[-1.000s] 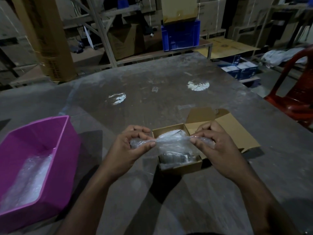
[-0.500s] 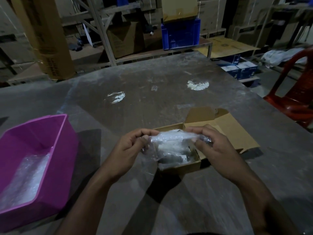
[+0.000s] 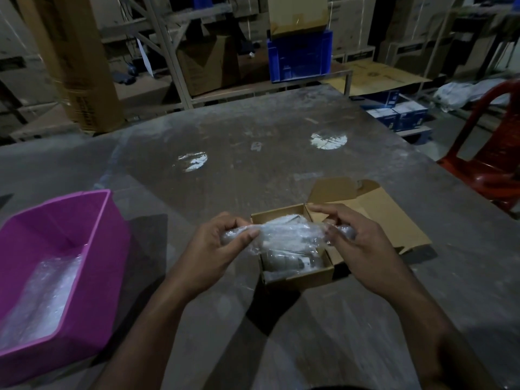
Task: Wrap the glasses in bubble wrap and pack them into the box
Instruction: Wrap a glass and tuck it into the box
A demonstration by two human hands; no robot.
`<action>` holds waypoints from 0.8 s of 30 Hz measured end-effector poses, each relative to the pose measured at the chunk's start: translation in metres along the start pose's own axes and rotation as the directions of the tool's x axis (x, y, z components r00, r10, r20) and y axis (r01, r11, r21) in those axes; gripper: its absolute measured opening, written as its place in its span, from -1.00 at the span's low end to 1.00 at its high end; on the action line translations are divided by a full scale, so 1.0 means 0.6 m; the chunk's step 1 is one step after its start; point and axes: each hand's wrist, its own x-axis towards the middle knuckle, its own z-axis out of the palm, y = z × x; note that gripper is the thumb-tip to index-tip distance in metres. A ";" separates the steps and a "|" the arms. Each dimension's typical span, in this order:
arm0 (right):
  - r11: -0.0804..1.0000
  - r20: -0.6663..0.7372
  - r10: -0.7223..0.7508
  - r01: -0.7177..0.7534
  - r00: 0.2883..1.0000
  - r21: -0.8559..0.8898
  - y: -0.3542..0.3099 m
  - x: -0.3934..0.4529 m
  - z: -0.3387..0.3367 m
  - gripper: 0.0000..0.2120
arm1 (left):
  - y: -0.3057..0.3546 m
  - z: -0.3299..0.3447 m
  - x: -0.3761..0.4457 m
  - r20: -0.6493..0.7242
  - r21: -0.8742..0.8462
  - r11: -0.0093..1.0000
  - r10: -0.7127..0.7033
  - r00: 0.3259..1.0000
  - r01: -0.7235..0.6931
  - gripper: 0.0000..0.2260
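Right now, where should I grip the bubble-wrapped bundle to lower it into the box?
Probably by its two twisted ends, from either side, as the left hand and right hand pinch it: the bubble-wrapped bundle lies crosswise above the cardboard box, its middle bulky.

we see a left hand (image 3: 218, 246) and a right hand (image 3: 357, 249) each pinching one end of a clear bubble-wrapped bundle (image 3: 287, 235), held stretched just above a small open brown cardboard box (image 3: 298, 277). more wrapped contents lie inside the box; what they are is too dim to tell. the box's lid flap (image 3: 388, 218) lies open to the right on the worn grey table (image 3: 253, 142). at the table's left edge sits a pink plastic tub (image 3: 92, 249) holding crumpled clear bubble wrap (image 3: 42, 296). a red plastic chair (image 3: 489, 153) stands beside the table at right, and a blue plastic crate (image 3: 299, 56) sits on the shelving behind.
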 end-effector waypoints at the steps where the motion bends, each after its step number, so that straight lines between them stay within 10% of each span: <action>1: 1.000 0.011 -0.002 0.002 1.000 0.012 0.002 0.001 0.000 -0.60 | 0.001 0.001 -0.001 0.015 -0.052 0.998 -0.017 1.000 0.018 -0.88; 17: 0.993 -0.027 -0.007 0.004 1.000 -0.119 -0.005 0.007 0.006 -0.81 | 0.015 0.013 -0.008 0.069 -0.178 0.982 -0.045 0.997 0.057 -0.85; 24: 0.984 -0.012 -0.043 0.040 0.999 -0.171 -0.001 0.006 0.003 -0.83 | -0.019 0.009 0.000 0.049 0.283 0.953 0.101 0.994 -0.110 -0.75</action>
